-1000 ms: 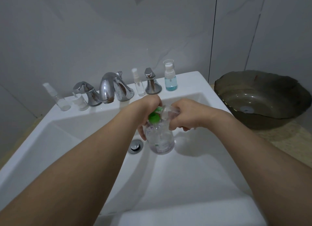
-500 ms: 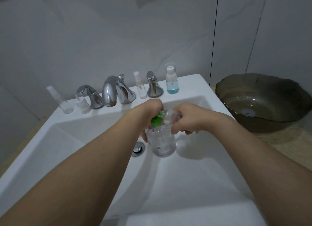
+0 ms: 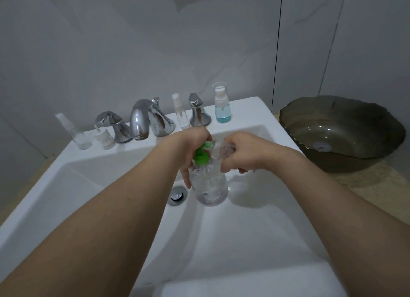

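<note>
Two bare forearms are reaching in from the bottom corners of the frame over a white rectangular ceramic sink [image 3: 244, 241]. At the middle of the frame, the left hand [image 3: 192, 147] is gripping a clear round plastic pump bottle [image 3: 210, 185] near its top, fingers curled down its left side. The bottle is hanging upright above the basin, just right of the single chrome drain plug [image 3: 177, 195]. Its green plastic pump head [image 3: 201, 157] is showing between the two hands. The right hand [image 3: 241, 152] is closing round a small clear plastic bottle [image 3: 220, 148], which is lying tilted with its mouth touching the green nozzle.

Farther up, along the sink's back ledge, one curved chrome faucet spout [image 3: 142, 119] is standing between two chrome tap handles [image 3: 113, 124] [image 3: 196, 112]. Four small bottles are standing there too:
- a clear spray bottle [image 3: 75, 133] at far left;
- a short white-topped one [image 3: 103, 137] beside it;
- a slim clear spray bottle [image 3: 180, 114] right of the spout;
- a capped pump bottle of blue liquid [image 3: 221, 107] at the right end.

At the right edge, one dark smoky glass bowl basin [image 3: 341, 130] is sitting on a beige speckled bench [image 3: 377, 181].
</note>
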The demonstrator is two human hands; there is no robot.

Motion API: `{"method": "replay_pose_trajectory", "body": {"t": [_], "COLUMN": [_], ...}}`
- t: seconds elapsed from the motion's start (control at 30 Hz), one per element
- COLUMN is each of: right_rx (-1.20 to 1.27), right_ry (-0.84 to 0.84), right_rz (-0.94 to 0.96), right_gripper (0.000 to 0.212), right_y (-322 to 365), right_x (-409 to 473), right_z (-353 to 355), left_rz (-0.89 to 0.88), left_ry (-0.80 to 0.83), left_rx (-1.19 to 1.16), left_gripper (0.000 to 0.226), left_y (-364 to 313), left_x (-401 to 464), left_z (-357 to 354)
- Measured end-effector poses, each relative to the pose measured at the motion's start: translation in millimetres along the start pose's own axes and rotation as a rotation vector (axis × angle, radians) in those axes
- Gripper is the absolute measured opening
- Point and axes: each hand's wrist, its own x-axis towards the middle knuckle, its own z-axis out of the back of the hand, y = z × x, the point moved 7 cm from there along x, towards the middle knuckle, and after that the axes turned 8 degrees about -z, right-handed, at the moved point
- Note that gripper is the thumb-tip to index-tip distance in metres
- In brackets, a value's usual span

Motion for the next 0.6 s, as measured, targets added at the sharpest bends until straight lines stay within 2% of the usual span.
{"method": "replay_pose_trajectory", "body": {"t": [0.17, 0.4, 0.6], "right_rx": [-0.032, -0.034, -0.036], "right_ry": [0.072, 0.087, 0.001], "right_rz": [-0.047, -0.048, -0.002], "right_gripper": [0.016, 0.014, 0.018], "right_y": [-4.0, -4.5, -0.2], "right_x": [3.8, 2.5, 0.6], "right_z": [-8.6, -9.0, -2.2], "left_rz": [-0.018, -0.027, -0.009], "left_ry": [-0.062, -0.076, -0.014], "left_rx": [0.020, 0.035, 0.041], "left_gripper": [0.035, 0.032, 0.038], "left_y": [6.1, 4.1, 2.5], "left_x": [7.0, 1.6, 2.8], "left_z": [-2.2, -2.5, 1.1]}}
